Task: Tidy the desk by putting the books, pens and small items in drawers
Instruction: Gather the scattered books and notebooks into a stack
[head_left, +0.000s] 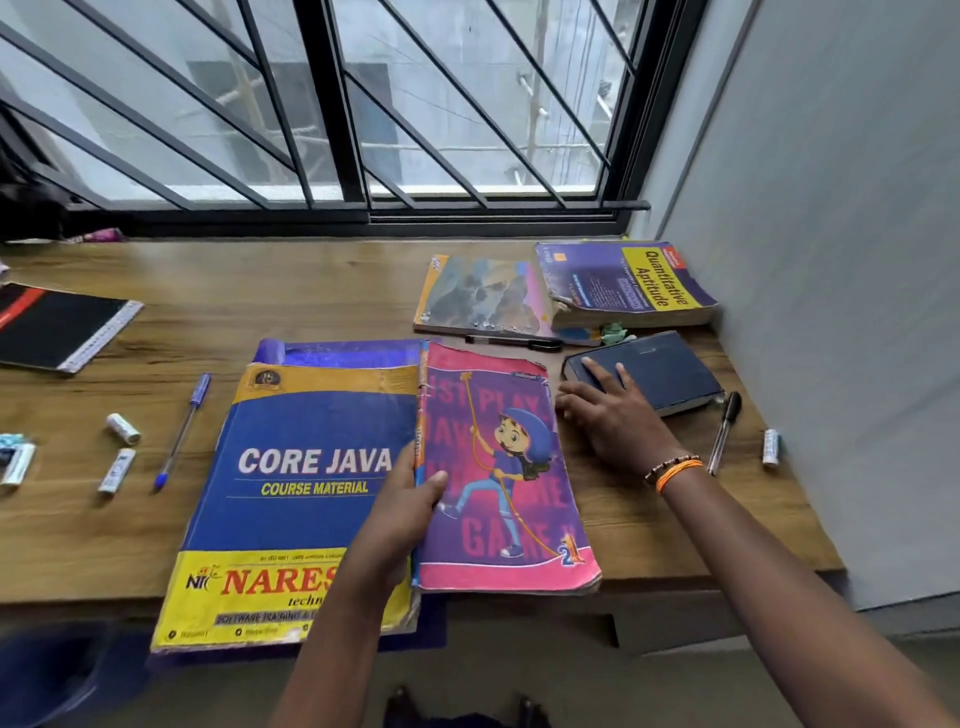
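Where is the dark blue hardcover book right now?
In the head view, the dark blue book lies right of centre on the desk, under the right hand's fingers, before the Quantitative Aptitude book.

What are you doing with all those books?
A person is tidying a wooden desk. The left hand grips the spine edge of the pink cartoon book, which lies beside the Core Java book. The right hand reaches out with straight fingers onto the dark blue book. More books, pens and small items are scattered on the desk. No drawer is in view.
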